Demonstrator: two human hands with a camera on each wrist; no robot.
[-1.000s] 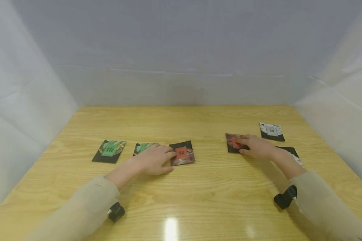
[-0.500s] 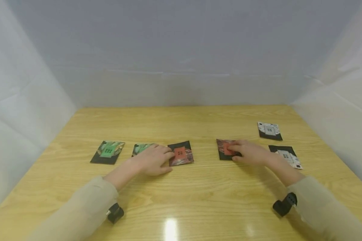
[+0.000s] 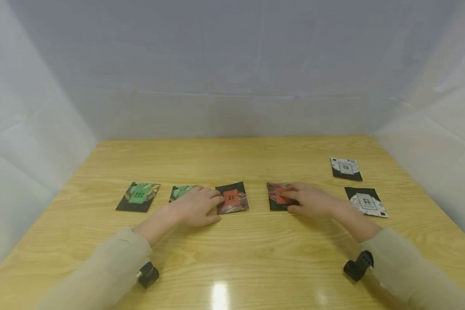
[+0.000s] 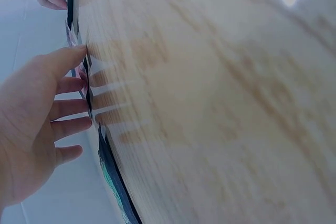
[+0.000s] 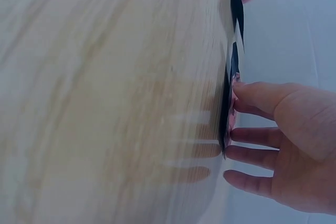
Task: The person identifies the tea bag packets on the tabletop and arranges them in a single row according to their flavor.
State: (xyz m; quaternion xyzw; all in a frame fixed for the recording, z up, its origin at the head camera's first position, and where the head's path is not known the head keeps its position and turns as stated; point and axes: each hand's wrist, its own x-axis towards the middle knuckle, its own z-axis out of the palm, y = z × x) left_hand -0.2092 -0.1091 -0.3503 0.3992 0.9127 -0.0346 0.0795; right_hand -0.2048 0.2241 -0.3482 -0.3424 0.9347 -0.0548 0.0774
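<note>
Two flat packets with red labels lie near the middle of the wooden table [image 3: 232, 258]. My left hand [image 3: 197, 206] rests at the left edge of the left red-labelled packet [image 3: 231, 198], fingers spread and nearly straight. The right hand [image 3: 310, 200] touches the other red-labelled packet [image 3: 276, 197] from above with its fingertips and covers its right side. In the right wrist view, the thumb and extended fingers touch the face of this packet [image 5: 231, 103]. A green-labelled packet [image 3: 178, 191] is partly hidden behind the left hand.
Another green-labelled packet [image 3: 138, 196] lies farther left. On the right are two packets with white labels, one toward the back [image 3: 346, 168] and one closer [image 3: 367, 202]. Pale sheeting [image 3: 232, 69] walls the table at the back and both sides.
The right hand has slid its red-labelled packet leftward and slightly nearer, bringing it closer to the other red one. The closer white-labelled packet is now uncovered. The left hand has stayed in place.
</note>
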